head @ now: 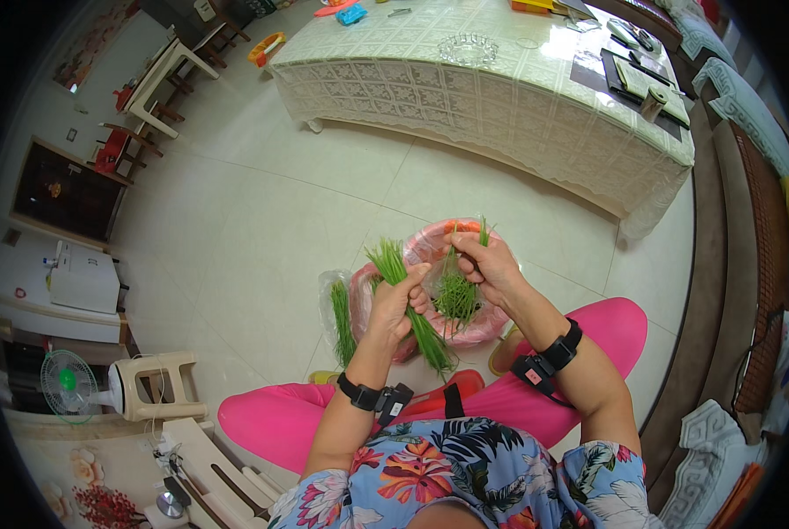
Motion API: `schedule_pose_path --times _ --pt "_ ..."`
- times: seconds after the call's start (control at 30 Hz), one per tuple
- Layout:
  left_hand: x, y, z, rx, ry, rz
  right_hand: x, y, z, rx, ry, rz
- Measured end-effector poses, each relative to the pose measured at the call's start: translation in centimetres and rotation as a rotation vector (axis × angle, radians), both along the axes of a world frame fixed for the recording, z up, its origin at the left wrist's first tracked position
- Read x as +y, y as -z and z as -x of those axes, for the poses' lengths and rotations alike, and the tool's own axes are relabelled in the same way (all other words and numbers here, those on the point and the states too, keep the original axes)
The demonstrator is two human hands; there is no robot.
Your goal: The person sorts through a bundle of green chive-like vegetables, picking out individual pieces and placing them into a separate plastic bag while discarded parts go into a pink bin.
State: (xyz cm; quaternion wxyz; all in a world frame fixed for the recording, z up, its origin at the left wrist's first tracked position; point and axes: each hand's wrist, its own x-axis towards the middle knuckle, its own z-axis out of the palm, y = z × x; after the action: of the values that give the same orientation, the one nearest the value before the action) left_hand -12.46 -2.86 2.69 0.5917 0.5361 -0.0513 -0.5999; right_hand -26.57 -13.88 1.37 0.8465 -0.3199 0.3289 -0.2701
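My left hand [398, 302] is closed around a bundle of long thin green stalks [427, 340], which look like chives. To its right, my right hand [486, 259] pinches a few green strands over a round pink basin lined with clear plastic [494, 324]. A heap of loose green strands [457, 296] lies in that basin. Left of it, partly behind my left hand, stands another pink plastic-lined container [360, 317] with some green in it. More green stalks [341, 324] lie in a clear plastic bag at the far left of these.
A low table with a lace cloth [487, 106] stands ahead, bearing a glass dish [467, 49] and a notebook [642, 78]. At the left are a small fan [67, 380] and a plastic stool [163, 387]. A brown sofa [718, 264] runs along the right.
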Motion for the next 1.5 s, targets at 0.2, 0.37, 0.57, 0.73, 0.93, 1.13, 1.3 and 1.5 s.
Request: schedule_pose_path --times 0.2,0.37,0.57,0.73,0.93,1.13,1.3,1.5 --pt "-0.2 0.0 0.0 0.073 0.101 0.068 0.1 -0.1 0.0 -0.023 -0.093 -0.039" --pt "-0.5 -0.2 0.5 0.040 0.121 0.076 0.4 -0.8 0.0 -0.027 -0.151 -0.016" --pt "-0.5 0.2 0.4 0.058 0.087 0.068 0.6 -0.6 0.1 0.032 -0.184 0.066" --pt "-0.4 1.4 -0.4 0.119 0.073 0.052 1.3 -0.8 -0.4 0.032 -0.142 0.160" --pt "-0.2 1.1 -0.6 0.191 0.127 0.011 0.4 -2.7 0.3 -0.016 -0.019 0.146" --pt "0.1 2.4 -1.8 0.358 0.196 0.081 -0.3 -4.2 1.0 0.049 -0.130 0.259" --pt "0.1 1.9 -1.9 0.430 0.224 0.114 -0.5 -3.3 1.0 0.167 -0.196 0.364" --pt "0.3 1.6 -2.0 0.449 0.287 0.210 -0.4 -1.3 0.5 0.160 -0.243 0.277"
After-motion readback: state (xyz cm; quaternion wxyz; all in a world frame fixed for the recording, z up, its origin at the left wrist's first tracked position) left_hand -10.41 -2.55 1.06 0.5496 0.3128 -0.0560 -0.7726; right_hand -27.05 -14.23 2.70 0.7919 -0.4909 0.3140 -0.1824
